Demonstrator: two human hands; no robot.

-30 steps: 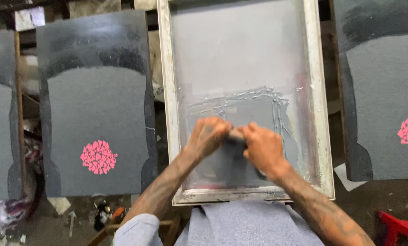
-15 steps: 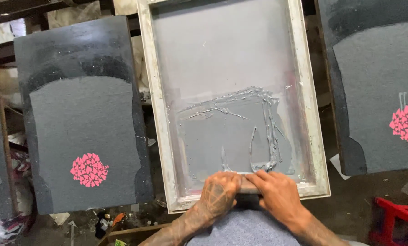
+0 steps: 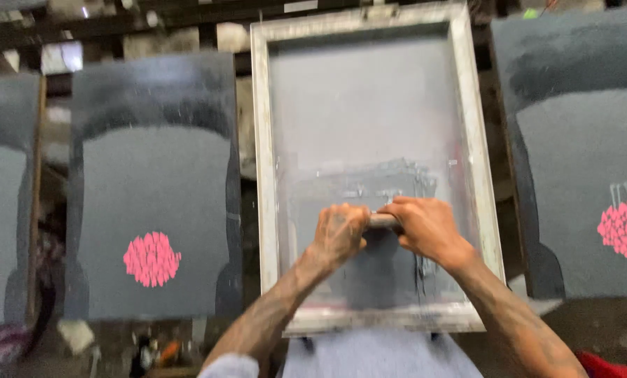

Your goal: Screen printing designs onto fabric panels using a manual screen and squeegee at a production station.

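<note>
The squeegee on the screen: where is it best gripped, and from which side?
Grip the squeegee by its long top handle, from the near, lower edge of the frame. It lies crosswise on the mesh, so two hands fit side by side; the left hand and right hand wrap it that way, knuckles up.
</note>
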